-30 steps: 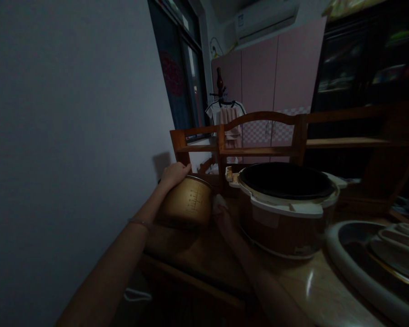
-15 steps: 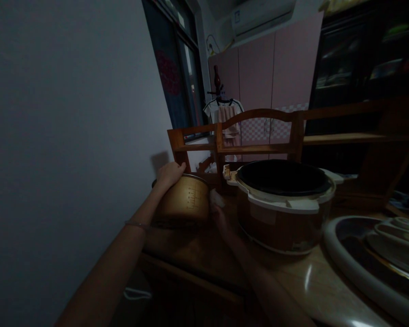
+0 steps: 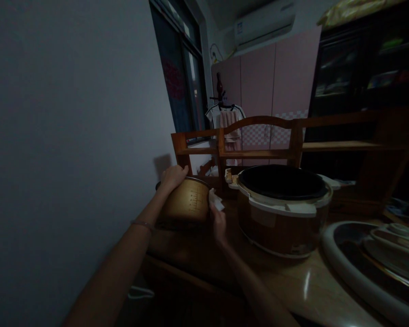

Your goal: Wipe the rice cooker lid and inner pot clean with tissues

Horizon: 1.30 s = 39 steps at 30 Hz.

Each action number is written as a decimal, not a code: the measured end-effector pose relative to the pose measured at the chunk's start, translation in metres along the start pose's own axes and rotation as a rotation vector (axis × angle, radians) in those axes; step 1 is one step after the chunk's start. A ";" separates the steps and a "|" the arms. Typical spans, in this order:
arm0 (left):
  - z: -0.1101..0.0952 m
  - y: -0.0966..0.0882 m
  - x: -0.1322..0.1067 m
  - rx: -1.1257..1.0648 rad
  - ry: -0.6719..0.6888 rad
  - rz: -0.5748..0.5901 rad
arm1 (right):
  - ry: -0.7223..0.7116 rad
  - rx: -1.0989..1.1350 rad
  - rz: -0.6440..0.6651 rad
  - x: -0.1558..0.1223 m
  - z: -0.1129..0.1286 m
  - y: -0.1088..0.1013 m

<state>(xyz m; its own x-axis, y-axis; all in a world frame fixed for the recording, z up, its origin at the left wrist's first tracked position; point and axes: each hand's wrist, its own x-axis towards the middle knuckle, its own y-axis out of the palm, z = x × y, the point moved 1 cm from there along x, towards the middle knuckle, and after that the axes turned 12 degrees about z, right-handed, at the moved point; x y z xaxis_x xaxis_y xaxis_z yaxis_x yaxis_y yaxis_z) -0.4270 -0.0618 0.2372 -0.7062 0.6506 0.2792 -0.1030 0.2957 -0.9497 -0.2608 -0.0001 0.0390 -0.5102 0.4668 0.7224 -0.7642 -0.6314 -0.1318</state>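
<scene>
1. At the surface's (image 3: pixel 293 274) wall-side end: gold pot (image 3: pixel 186 204), graduated marks facing viewer; contents hidden from view.
2. Hands: left hand (image 3: pixel 173 176), arm extended, palm down, fingers curled over pot's rim, gripping it.
3. Right hand (image 3: pixel 220 222) raised at pot's right side, fingers pinched on white wipe (image 3: pixel 216 200).
4. Right of these, open-topped cooker (image 3: pixel 276 227); dark interior, contents unclear.

Room above pot (image 3: pixel 186 204), wall (image 3: pixel 71 136) left (cooker (image 3: pixel 284 222) right)
</scene>
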 end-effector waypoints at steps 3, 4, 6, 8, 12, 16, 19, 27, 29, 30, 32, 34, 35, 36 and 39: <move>0.000 0.001 0.000 0.002 -0.009 -0.008 | 0.101 -0.013 -0.036 -0.004 0.015 0.004; 0.001 0.001 0.000 0.003 -0.011 -0.010 | 0.118 -0.017 -0.031 -0.004 0.019 0.005; 0.002 0.001 0.000 0.006 -0.013 -0.012 | 0.137 -0.026 -0.017 -0.003 0.028 0.004; 0.003 0.001 0.000 0.010 -0.016 -0.012 | 0.144 -0.033 -0.004 0.000 0.037 0.004; 0.003 0.003 0.002 0.017 -0.013 -0.015 | -0.012 -0.091 0.088 0.009 0.063 0.007; -0.001 0.005 0.008 0.021 0.019 0.007 | -0.319 -0.231 0.259 0.014 0.092 0.013; -0.002 0.005 0.013 0.016 0.056 0.033 | -0.462 -0.312 0.373 0.008 0.102 0.014; 0.012 -0.003 0.012 -0.034 0.132 0.089 | -0.513 -0.381 0.471 -0.027 0.086 -0.005; 0.013 -0.005 0.009 -0.047 0.140 0.093 | -0.491 -0.346 0.424 -0.035 0.078 -0.006; 0.013 -0.006 0.008 -0.053 0.140 0.094 | -0.471 -0.315 0.389 -0.039 0.074 -0.006; 0.012 -0.008 0.005 -0.065 0.136 0.094 | -0.404 -0.237 0.307 -0.047 0.067 -0.004; 0.010 -0.010 0.001 -0.076 0.130 0.092 | -0.300 -0.149 0.224 -0.054 0.061 -0.001; 0.009 -0.011 0.000 -0.080 0.128 0.091 | -0.231 -0.098 0.181 -0.058 0.058 0.000; 0.009 -0.012 -0.002 -0.084 0.125 0.090 | -0.144 -0.039 0.133 -0.061 0.055 0.002; 0.009 -0.015 -0.006 -0.091 0.120 0.087 | 0.203 0.152 -0.058 -0.069 0.040 0.007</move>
<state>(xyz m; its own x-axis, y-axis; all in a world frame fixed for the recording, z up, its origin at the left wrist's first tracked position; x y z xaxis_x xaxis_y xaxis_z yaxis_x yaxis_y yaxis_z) -0.4278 -0.0764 0.2485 -0.6207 0.7535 0.2166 0.0226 0.2933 -0.9557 -0.2155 -0.0614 0.0155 -0.5479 0.6100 0.5725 -0.7342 -0.6786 0.0204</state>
